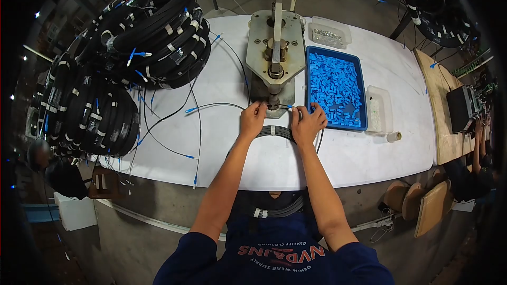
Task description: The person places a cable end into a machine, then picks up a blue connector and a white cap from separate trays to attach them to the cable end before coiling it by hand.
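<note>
A metal press [275, 47] stands on the white-covered table, its tool end low at the front. My left hand [254, 119] is closed at the left of the press's base, fingertips pinched at the black cable there. My right hand [308, 122] is closed on the same cable just right of the base, beside a small blue connector [289, 106]. A coil of black cable [273, 131] lies between my wrists. Close to my right hand is a blue tray [363, 95] holding many small blue parts.
Large stacks of black cable coils [153, 37] fill the left side, with loose blue-tipped cable ends. Clear plastic boxes [330, 32] and a small roll [394, 136] sit around the tray. Another person's arm [478, 142] shows at far right.
</note>
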Demonstrator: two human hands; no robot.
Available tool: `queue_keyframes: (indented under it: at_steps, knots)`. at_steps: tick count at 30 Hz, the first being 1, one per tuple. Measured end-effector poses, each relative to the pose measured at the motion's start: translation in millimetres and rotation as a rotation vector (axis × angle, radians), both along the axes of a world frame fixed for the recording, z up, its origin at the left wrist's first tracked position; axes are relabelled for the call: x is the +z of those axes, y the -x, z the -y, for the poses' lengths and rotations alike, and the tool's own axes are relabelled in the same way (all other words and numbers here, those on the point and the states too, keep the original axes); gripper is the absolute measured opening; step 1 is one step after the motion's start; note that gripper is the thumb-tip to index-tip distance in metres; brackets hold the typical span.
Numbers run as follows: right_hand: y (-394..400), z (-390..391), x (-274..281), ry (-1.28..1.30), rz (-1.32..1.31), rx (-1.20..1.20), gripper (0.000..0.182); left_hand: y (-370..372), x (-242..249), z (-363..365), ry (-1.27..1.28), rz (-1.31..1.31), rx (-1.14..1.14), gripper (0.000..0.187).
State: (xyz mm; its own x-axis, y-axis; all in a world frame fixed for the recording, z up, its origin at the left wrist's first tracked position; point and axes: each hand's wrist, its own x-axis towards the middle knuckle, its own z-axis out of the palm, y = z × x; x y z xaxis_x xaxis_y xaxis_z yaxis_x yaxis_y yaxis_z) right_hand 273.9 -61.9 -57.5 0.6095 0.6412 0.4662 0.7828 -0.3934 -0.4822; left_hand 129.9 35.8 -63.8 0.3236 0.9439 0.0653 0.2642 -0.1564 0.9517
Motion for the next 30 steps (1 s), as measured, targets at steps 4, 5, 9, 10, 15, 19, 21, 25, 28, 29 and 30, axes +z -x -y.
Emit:
queue_keyframes:
  at_steps: [4, 5, 9, 10, 15, 19, 21, 25, 28, 29, 30]
  knots:
    - [-0.2, -0.1, -0.4, 0.000, -0.004, 0.004, 0.027, 0.9, -2.7, -0.8, -0.006, -0.001, 0.010, 0.032]
    - [-0.2, -0.1, -0.5, 0.000, -0.004, 0.004, 0.027, 0.6, -3.9, -0.9, -0.006, 0.004, 0.009, 0.032]
    - [-0.6, 0.4, -0.9, -0.002, -0.007, 0.009, 0.026, 0.9, -7.1, -1.7, -0.013, -0.002, 0.013, 0.032]
    - [-0.7, 0.1, -1.0, -0.001, 0.000, 0.009, 0.026, 0.8, -7.4, -1.9, -0.006, -0.006, 0.014, 0.033]
    - [0.0, 0.1, -0.5, 0.003, -0.005, 0.006, 0.025, 0.4, -8.0, -2.0, -0.002, -0.008, 0.017, 0.034]
    - [-0.2, 0.0, -0.5, -0.005, 0.010, 0.004, 0.025, 0.6, -6.0, -1.7, -0.003, -0.017, 0.019, 0.034]
    - [-0.2, -0.1, -0.9, -0.004, 0.012, 0.003, 0.026, 0.8, -4.3, -1.0, -0.006, -0.011, 0.017, 0.034]
    - [-0.3, 0.0, 0.1, -0.002, 0.005, 0.002, 0.026, 0.7, -4.3, -0.8, -0.012, 0.000, 0.011, 0.034]
    - [-0.1, -0.3, -1.3, 0.005, 0.004, -0.004, 0.027, 0.6, -3.9, -0.6, -0.015, 0.001, 0.010, 0.033]
    - [-0.3, -0.2, -1.1, 0.004, 0.005, -0.004, 0.027, 0.5, -4.1, -0.7, -0.016, 0.001, 0.011, 0.033]
    - [-0.3, 0.1, -0.9, 0.007, -0.001, -0.002, 0.027, 0.7, -4.3, -0.7, -0.016, 0.001, 0.011, 0.033]
